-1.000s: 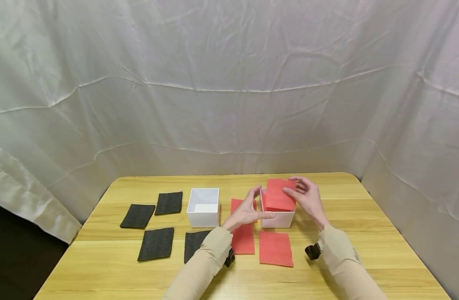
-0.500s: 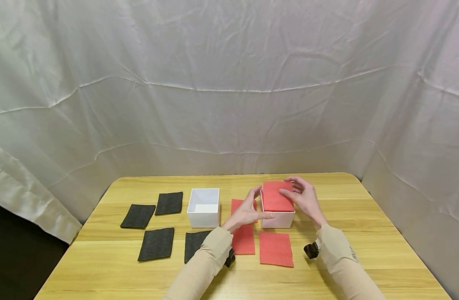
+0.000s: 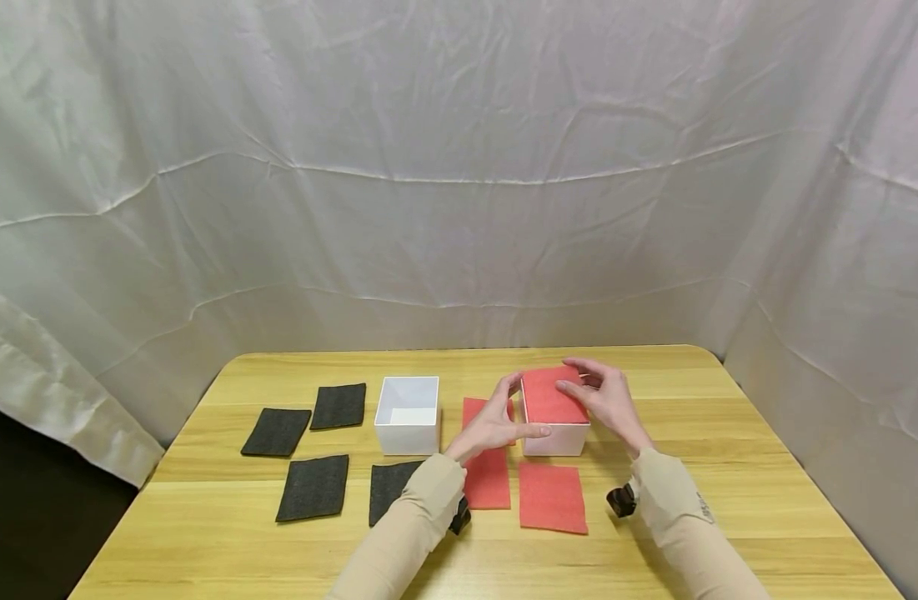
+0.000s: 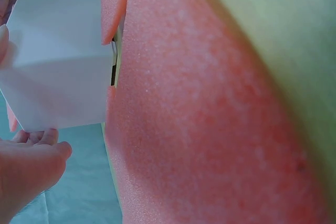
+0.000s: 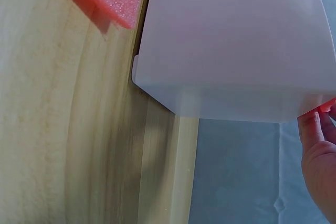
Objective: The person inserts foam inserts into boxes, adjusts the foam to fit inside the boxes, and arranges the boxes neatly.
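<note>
My left hand (image 3: 490,428) grips the near left part of a white box (image 3: 554,440), its thumb along the front wall and its fingers at the left rim. In the left wrist view the box (image 4: 58,66) stands beside red foam. A red foam sheet (image 3: 544,398) lies over the top of that box, covering most of its opening. My right hand (image 3: 607,400) pinches this sheet at its right side, thumb on top. In the right wrist view the right hand (image 5: 320,166) is at the box's upper edge.
Other red foam sheets lie around the box, one in front (image 3: 554,498) and one left (image 3: 487,483). A second white box (image 3: 407,437) stands open-topped to the left. Several black sheets (image 3: 313,489) are spread on the wooden table (image 3: 226,542). A pale curtain hangs behind.
The red sheet has shifted left and tipped down from tilted to nearly flat over the box opening. My right hand has moved slightly left with it; the left hand has stayed in place.
</note>
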A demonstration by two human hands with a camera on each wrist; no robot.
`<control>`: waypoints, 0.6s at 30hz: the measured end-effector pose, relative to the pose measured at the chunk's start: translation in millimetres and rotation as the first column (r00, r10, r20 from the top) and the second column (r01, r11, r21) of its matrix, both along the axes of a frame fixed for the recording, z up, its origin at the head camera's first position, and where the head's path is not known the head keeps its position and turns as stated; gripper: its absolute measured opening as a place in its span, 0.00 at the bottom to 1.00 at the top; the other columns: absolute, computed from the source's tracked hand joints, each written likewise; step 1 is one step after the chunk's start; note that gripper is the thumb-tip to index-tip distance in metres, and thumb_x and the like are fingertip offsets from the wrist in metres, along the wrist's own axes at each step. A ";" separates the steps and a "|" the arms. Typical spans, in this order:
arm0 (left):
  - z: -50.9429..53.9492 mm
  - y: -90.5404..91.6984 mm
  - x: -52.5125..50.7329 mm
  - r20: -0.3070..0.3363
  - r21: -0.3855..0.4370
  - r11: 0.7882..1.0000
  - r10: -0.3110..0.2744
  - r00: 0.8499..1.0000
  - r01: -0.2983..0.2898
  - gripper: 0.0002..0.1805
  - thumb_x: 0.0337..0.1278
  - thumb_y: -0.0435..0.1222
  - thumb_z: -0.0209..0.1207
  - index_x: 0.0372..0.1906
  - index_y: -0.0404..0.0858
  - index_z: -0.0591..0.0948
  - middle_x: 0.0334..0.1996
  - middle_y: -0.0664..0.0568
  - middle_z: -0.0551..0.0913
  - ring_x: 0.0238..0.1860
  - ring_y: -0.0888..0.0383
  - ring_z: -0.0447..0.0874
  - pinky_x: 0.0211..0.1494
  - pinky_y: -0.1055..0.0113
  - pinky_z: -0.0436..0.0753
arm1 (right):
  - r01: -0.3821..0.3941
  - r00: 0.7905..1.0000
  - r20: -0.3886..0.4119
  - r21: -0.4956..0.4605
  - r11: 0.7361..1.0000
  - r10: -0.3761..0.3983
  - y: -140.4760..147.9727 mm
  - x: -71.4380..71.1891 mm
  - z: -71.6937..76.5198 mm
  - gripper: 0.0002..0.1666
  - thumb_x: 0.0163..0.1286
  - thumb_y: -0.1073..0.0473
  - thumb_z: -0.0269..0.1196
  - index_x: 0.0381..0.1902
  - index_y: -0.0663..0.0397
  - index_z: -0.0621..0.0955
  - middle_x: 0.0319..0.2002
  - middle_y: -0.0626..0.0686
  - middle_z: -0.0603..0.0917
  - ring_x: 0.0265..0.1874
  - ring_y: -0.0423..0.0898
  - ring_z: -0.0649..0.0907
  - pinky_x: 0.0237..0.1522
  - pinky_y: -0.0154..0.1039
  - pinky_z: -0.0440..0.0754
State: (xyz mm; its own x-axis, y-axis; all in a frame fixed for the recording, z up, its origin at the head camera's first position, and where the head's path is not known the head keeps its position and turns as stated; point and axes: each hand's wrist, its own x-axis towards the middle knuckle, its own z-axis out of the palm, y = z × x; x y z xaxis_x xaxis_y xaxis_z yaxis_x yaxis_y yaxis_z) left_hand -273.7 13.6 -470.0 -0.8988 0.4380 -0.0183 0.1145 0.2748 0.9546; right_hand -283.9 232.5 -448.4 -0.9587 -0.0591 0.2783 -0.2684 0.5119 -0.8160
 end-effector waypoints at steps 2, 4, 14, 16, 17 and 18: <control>-0.1 0.1 0.0 -0.001 -0.003 1.000 0.003 1.000 -0.003 0.56 0.51 0.44 0.74 0.80 0.44 0.51 0.79 0.44 0.57 0.80 0.46 0.54 0.80 0.44 0.58 | -0.004 1.000 0.006 0.018 1.000 0.004 0.0 -0.4 0.3 0.27 0.64 0.59 0.72 0.60 0.62 0.81 0.55 0.66 0.85 0.44 0.52 0.87 0.38 0.23 0.80; -0.2 0.1 0.1 -0.002 -0.004 1.000 0.004 1.000 -0.004 0.56 0.51 0.44 0.74 0.80 0.44 0.51 0.79 0.44 0.57 0.80 0.46 0.54 0.80 0.44 0.59 | -0.014 1.000 0.014 0.035 0.999 0.014 -0.2 -0.6 0.9 0.28 0.65 0.58 0.71 0.61 0.62 0.81 0.56 0.66 0.85 0.47 0.57 0.87 0.39 0.23 0.80; -0.3 0.5 -0.6 0.002 0.001 1.000 0.004 1.000 -0.004 0.56 0.51 0.43 0.74 0.80 0.44 0.52 0.79 0.43 0.58 0.80 0.45 0.55 0.80 0.44 0.59 | -0.046 0.999 0.028 0.107 0.993 0.043 -0.8 -2.5 2.0 0.27 0.66 0.62 0.70 0.61 0.65 0.80 0.57 0.68 0.83 0.52 0.62 0.86 0.48 0.45 0.88; 0.0 0.5 -0.6 0.005 0.003 1.000 0.003 1.000 -0.003 0.56 0.51 0.43 0.74 0.80 0.45 0.52 0.79 0.43 0.57 0.80 0.45 0.55 0.80 0.44 0.59 | -0.052 0.999 0.023 0.125 0.991 0.050 -1.3 -2.7 2.3 0.26 0.66 0.62 0.70 0.60 0.65 0.80 0.57 0.68 0.84 0.51 0.62 0.86 0.48 0.47 0.88; 0.0 0.5 -0.5 0.005 0.005 1.000 0.003 1.000 -0.003 0.56 0.51 0.43 0.74 0.80 0.45 0.52 0.79 0.43 0.57 0.80 0.45 0.55 0.80 0.44 0.59 | -0.053 0.998 0.021 0.134 0.990 0.051 -1.4 -2.7 2.7 0.26 0.66 0.62 0.70 0.60 0.65 0.81 0.56 0.68 0.84 0.51 0.62 0.86 0.49 0.47 0.88; 0.0 0.5 -0.5 0.005 0.006 1.000 0.003 1.000 -0.003 0.56 0.51 0.43 0.74 0.80 0.45 0.52 0.79 0.43 0.57 0.80 0.45 0.55 0.80 0.44 0.59 | -0.053 0.999 0.019 0.142 0.988 0.051 -1.5 -2.6 3.3 0.25 0.65 0.63 0.70 0.60 0.65 0.81 0.56 0.68 0.84 0.51 0.61 0.86 0.49 0.47 0.88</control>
